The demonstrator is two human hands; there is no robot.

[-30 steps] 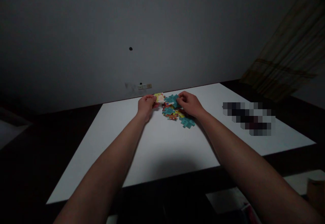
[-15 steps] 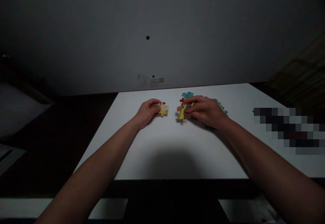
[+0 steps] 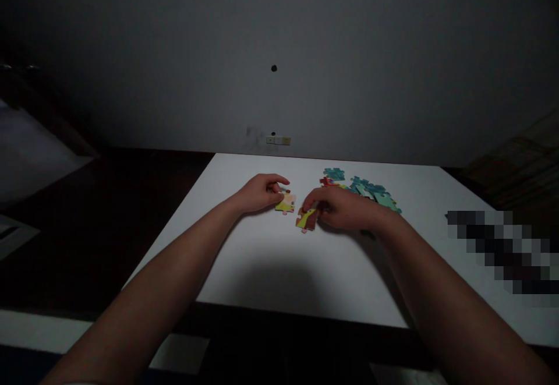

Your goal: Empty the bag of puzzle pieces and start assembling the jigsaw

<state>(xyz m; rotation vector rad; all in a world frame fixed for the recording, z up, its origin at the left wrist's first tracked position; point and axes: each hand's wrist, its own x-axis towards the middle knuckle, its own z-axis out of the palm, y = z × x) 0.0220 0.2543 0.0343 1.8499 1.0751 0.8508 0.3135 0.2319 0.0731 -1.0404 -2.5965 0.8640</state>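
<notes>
Left hand (image 3: 258, 194): at the left edge of the yellow piece (image 3: 287, 202).
Left fingers (image 3: 280, 179): forefinger stretched forward, thumb tip on the piece; we see a gap between the two.
Yellow piece: on the bench (image 3: 253, 242), yellow and pale pink, a pink tab on its near edge.
Right hand (image 3: 343, 206): at the upper right of the brown piece (image 3: 308, 219), palm down.
Right fingers (image 3: 311, 197): forefinger and thumb drawn close, gripping the brown piece by its far and right edges.
Brown piece: brown with a yellow band, pink tab towards us; just right of the yellow piece and slightly nearer, the two apart. Whether it lies flat or sits just above the bench, we cannot tell.
Teal piece (image 3: 334, 173): on the far part of the bench, beyond the right hand.
Red piece (image 3: 325, 182): just on our side of the teal piece, partly covered by the right hand.
Teal heap (image 3: 371, 189): several pieces overlapping, right of those.
Socket (image 3: 278, 140): on the grey wall (image 3: 174, 70), low down.
</notes>
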